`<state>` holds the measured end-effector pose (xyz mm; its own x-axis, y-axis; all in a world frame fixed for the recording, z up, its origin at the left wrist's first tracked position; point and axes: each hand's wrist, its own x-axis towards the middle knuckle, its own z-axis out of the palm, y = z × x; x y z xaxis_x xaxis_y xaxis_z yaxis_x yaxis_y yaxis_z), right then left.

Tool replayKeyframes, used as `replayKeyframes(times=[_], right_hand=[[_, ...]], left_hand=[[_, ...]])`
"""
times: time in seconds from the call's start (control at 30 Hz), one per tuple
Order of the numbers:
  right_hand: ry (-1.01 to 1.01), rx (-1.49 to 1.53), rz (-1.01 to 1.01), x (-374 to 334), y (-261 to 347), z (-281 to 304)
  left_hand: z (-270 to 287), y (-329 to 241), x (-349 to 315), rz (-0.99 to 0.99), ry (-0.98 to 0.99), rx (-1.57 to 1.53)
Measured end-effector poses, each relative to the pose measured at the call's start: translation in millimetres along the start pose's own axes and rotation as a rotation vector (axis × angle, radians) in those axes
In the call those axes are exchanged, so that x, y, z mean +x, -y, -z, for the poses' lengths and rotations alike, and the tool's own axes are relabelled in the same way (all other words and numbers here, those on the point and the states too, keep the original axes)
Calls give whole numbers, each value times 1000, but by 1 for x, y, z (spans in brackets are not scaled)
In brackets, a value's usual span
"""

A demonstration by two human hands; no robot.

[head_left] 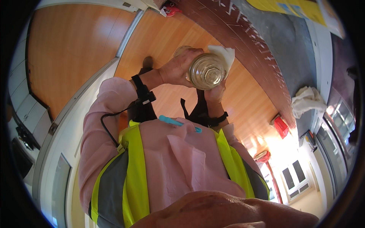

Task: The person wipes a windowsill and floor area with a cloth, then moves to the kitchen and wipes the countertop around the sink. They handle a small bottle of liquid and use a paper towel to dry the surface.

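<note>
The left hand (176, 71) and right hand (215, 93), grips curled around a glass jar (206, 71), hold it above a wooden floor (245, 97), bright at near right; a white cloth (225, 56) shows beside it.

The left grip (178, 69) curls inward (its arm (153, 79) bent), near the partly hidden right grip (215, 92).

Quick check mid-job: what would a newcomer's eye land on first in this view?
First, the clear glass container at upper centre, between the left hand and the right hand, with a white cloth or tissue at its right edge. Next, the bright yellow-and-grey vest over the pink shirt, lower in the picture.
</note>
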<state>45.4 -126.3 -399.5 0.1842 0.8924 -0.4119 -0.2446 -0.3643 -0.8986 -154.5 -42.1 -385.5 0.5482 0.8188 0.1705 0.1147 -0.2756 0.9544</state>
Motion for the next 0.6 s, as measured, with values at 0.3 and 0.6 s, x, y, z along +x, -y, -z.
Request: replayKeyframes(times=[0.3, 0.6], right_hand=[[115, 381, -399, 106, -117, 15], [143, 455, -392, 182, -218, 26]], left_hand=[[-14, 177, -8, -8, 51, 84], [-7, 288, 9, -26, 144, 166]])
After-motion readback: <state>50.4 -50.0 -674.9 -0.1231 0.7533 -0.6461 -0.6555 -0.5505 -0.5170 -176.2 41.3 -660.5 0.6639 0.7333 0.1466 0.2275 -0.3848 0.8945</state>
